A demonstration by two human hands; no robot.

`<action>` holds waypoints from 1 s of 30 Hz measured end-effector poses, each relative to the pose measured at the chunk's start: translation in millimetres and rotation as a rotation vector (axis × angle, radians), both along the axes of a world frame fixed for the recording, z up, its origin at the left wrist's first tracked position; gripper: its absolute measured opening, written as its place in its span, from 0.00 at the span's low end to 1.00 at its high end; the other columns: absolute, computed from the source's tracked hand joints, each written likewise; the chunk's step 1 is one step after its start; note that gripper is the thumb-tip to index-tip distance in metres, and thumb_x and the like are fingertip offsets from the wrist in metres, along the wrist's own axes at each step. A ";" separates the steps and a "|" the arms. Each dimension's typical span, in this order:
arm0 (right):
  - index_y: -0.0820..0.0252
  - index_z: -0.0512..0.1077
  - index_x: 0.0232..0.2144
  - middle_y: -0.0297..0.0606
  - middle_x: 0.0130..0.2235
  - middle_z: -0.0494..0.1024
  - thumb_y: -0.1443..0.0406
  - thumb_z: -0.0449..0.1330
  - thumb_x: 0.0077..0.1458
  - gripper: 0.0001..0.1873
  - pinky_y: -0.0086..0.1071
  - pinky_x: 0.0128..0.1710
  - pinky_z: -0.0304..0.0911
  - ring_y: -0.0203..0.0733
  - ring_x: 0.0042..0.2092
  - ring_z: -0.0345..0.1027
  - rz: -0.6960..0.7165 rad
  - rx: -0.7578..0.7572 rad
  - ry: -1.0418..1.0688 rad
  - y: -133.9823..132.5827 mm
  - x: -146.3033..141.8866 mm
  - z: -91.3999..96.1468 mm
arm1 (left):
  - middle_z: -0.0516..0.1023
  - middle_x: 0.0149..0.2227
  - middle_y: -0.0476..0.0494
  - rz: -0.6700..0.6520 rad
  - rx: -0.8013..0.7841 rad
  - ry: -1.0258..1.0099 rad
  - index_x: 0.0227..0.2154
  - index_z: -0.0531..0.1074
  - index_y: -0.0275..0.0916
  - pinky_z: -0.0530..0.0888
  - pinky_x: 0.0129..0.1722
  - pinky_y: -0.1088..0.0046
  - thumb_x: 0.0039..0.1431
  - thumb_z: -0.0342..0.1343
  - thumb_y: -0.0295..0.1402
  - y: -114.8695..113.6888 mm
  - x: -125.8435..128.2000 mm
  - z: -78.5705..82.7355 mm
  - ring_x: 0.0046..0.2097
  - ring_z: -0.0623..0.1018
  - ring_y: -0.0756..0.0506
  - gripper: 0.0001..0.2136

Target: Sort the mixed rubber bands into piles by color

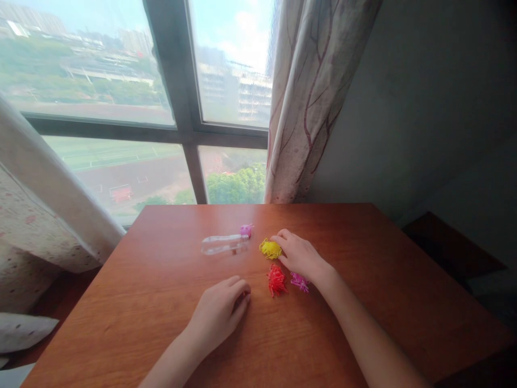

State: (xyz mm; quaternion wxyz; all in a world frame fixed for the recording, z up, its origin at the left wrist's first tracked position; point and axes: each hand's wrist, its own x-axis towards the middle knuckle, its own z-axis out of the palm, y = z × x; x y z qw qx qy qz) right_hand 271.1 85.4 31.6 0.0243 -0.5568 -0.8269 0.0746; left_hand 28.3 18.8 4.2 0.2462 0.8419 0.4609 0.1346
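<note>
A loose pile of small, thin yellow pieces (270, 248) lies on the wooden table. My right hand (299, 255) is at its right edge, thumb and fingers apart, with fingertips touching or close to the pieces. Just below sits a pile of red pieces (277, 280), and beside it a pink-purple pile (299, 281) partly under my right wrist. My left hand (222, 306) rests on the table left of the red pile. Its thumb and fingers are pinched together; a tiny reddish bit shows between them, too small to name.
Behind the piles lie a clear plastic object with two long arms (224, 244) and a small purple item (245, 230). The brown table (153, 302) reaches to a window (186, 129) at the back. Curtains (307, 97) hang on both sides.
</note>
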 end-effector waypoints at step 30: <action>0.55 0.76 0.41 0.40 0.43 0.74 0.67 0.56 0.58 0.10 0.34 0.46 0.58 0.43 0.45 0.66 0.262 -0.007 0.005 31.1 -18.9 4.1 | 0.75 0.35 0.48 -0.010 0.028 -0.007 0.33 0.69 0.42 0.66 0.34 0.74 0.63 0.46 0.28 0.3 -1.1 -3.0 0.36 0.75 0.47 0.08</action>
